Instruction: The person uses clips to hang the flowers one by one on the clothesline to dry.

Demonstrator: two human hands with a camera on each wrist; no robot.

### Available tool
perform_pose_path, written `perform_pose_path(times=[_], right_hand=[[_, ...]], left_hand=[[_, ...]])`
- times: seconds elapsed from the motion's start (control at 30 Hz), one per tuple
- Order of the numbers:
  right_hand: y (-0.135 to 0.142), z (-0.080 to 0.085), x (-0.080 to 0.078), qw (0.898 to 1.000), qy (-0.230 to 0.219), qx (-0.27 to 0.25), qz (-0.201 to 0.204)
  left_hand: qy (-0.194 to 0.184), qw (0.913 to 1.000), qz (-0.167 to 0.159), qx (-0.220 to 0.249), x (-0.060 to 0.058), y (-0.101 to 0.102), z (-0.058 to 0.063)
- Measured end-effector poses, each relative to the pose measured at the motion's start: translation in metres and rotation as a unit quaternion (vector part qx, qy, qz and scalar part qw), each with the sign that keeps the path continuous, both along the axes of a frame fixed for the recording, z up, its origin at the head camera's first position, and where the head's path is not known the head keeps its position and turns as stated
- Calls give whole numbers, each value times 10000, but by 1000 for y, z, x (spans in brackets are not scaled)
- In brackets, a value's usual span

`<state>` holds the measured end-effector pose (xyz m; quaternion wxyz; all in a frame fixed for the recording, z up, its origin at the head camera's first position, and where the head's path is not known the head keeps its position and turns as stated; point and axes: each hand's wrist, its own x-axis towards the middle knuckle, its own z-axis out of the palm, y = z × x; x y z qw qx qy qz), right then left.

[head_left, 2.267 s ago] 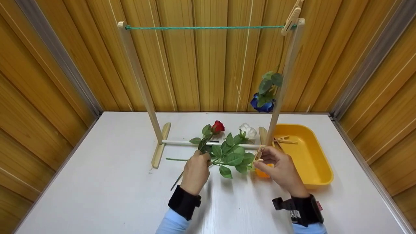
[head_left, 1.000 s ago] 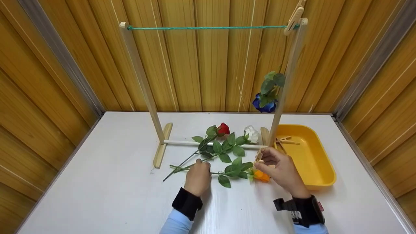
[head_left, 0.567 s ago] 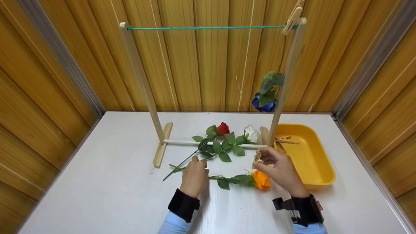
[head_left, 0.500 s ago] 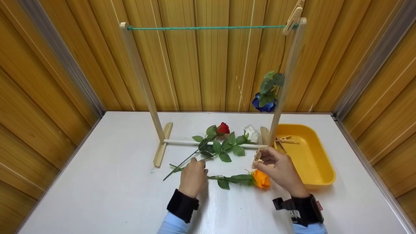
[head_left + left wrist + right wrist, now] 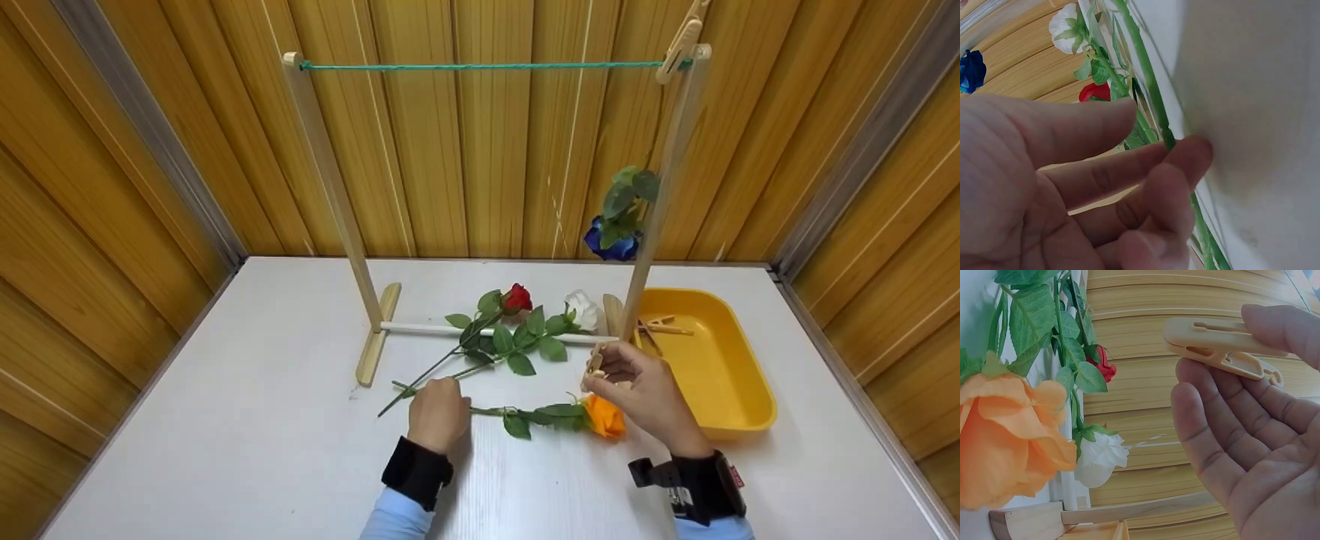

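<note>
In the head view my left hand [image 5: 439, 414] is at the stem end of an orange rose [image 5: 604, 417], which lies leafy side on the table. The left wrist view shows the thumb apart from the loosely bent fingers, and the green stem [image 5: 1154, 93] passing behind the index fingertip. My right hand [image 5: 637, 386], above the orange bloom, pinches a wooden clothespin [image 5: 1213, 346] between thumb and fingers. A red rose [image 5: 517, 298] and a white rose [image 5: 582, 310] lie behind, their stems crossing near my left hand.
A wooden frame [image 5: 334, 187] carries a green string [image 5: 480, 67]. A clothespin [image 5: 679, 51] sits at the string's right end, above a blue rose [image 5: 612, 238] hanging bloom down. At right, a yellow tray [image 5: 712, 375] holds more clothespins [image 5: 664, 326].
My left hand has drawn the orange rose toward the front, away from the other roses. Since then the rose stays put while the hand slides left along its stem. My right hand keeps the clothespin.
</note>
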<state>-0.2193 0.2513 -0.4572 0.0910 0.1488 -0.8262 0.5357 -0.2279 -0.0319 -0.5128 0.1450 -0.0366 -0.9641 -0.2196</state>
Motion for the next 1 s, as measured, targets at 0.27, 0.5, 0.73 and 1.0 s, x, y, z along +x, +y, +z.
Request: perform_pose_path(times=[0.27, 0.5, 0.73, 1.0], right_hand=[[-1, -2, -1, 10000, 19, 48, 65], [-2, -2, -2, 9999, 23, 40, 128], [-1, -2, -3, 9998, 55, 95, 159], [-3, -3, -2, 10000, 66, 1, 41]], left_hand=[[200, 9997, 34, 117, 0, 0, -2], [737, 9971, 137, 149, 4, 3, 5], [1229, 9909, 469, 283, 2, 8, 15], [1959, 9736, 733, 915, -7, 6, 15]])
